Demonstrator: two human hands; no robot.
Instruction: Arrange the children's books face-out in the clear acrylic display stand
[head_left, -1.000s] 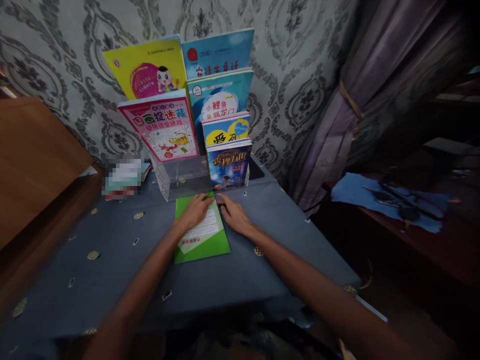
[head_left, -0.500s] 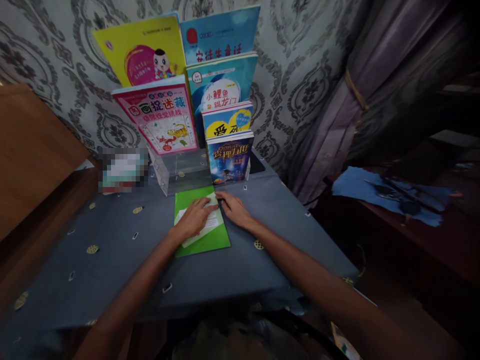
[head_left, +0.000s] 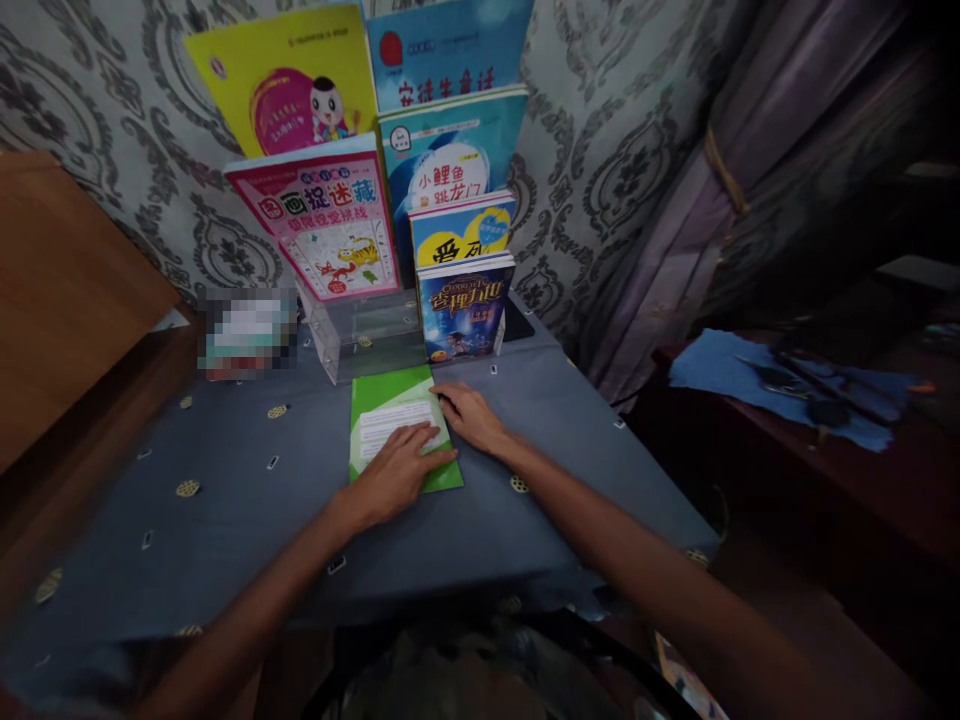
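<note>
A green booklet (head_left: 409, 383) with a white block of printed text lies on the cloth-covered table. Flat across its lower half rests my left hand (head_left: 403, 466), fingers spread and pointing up to the right. My right hand (head_left: 472, 415) is at the booklet's upper right edge, with its fingertips touching that edge and the index finger reaching onto the cover. Its fingers are loosely bent and apart from the palm. Just behind the booklet stands a clear acrylic rack (head_left: 367, 335) holding several upright books, including a pink picture book (head_left: 330, 225) and a dark blue book (head_left: 465, 310).
A blurred-out stack (head_left: 247, 335) sits at the table's left back, beside a brown wooden panel (head_left: 67, 300). Behind the books is a patterned wall (head_left: 607, 130). A tied purple curtain (head_left: 675, 240) hangs on the right, near a blue cloth (head_left: 780, 385) with dark items on it.
My left hand has slid down and slightly right over the booklet, uncovering more of the printed text. My right hand has kept its place at the edge. The view has shifted slightly.
</note>
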